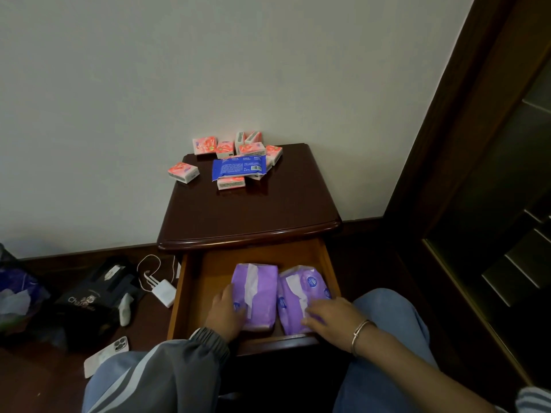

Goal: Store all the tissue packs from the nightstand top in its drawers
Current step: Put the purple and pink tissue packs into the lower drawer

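Observation:
The dark wooden nightstand (247, 213) has its top drawer (205, 275) pulled out. Two purple tissue packs lie side by side in it. My left hand (224, 312) grips the left purple pack (260, 293) at its near left corner. My right hand (331, 318) rests on the right purple pack (298, 296), fingers over its near end. On the nightstand top at the back lie several small pink tissue packs (204, 145) and a blue tissue pack (239, 168) on top of them. One pink pack (183, 172) overhangs the left edge.
On the floor at the left are a white charger with cable (164, 292), a black bag (95, 296), a phone (107, 354) and a plastic bag (15, 293). A dark wooden door frame (465, 144) stands at the right. My knees flank the drawer front.

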{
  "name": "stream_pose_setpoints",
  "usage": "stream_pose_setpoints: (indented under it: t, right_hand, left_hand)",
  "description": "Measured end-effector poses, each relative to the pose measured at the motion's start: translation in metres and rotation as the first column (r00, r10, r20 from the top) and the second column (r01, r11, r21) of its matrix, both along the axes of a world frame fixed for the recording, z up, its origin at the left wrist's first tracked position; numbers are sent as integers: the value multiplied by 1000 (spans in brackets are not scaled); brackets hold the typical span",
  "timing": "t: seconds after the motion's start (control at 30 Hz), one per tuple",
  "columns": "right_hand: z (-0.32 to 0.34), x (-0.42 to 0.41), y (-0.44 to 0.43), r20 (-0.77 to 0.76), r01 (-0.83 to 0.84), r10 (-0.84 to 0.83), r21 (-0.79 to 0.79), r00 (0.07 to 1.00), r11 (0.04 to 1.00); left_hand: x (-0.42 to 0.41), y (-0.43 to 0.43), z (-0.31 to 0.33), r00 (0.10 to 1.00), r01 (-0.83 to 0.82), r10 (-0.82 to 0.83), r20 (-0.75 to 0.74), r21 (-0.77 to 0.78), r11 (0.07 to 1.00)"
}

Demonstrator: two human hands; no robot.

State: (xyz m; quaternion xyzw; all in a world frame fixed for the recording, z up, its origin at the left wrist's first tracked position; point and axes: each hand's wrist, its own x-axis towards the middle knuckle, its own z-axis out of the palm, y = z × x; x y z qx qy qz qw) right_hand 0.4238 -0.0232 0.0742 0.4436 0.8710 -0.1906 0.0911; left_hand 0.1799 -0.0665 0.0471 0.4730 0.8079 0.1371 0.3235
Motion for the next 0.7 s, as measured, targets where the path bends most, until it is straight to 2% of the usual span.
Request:
stream_pose_setpoints:
  t: [0.1,0.23,0.3,0.53,0.63,0.7]
  right_hand:
    - [-5,-6,-4,123,-61,79,-147,989,987]
    - [-5,-12,-2,150,-33,81,-303,985,953]
    - [-5,-13,-3,109,-26,66,-331,992,943]
    - [-3,2,-2,-141,27,-50,-165,989,986]
    - [6,8,7,-295,63,-75,-49,953,997]
    - [15,9,20,-427,97,-68,45,902,994]
  left_hand:
    - [-1,6,0,995,-96,97,13,-60,994]
    - [-3,7,0,992,-57,37,-123,-165,985]
    - [-5,7,-1,990,-35,7,-143,-197,980]
    - [-6,5,5,971,168,-208,-116,-284,944]
    - [-11,3,15,976,181,-206,-68,-273,945]
    - [-19,5,27,981,153,-174,-89,-204,967]
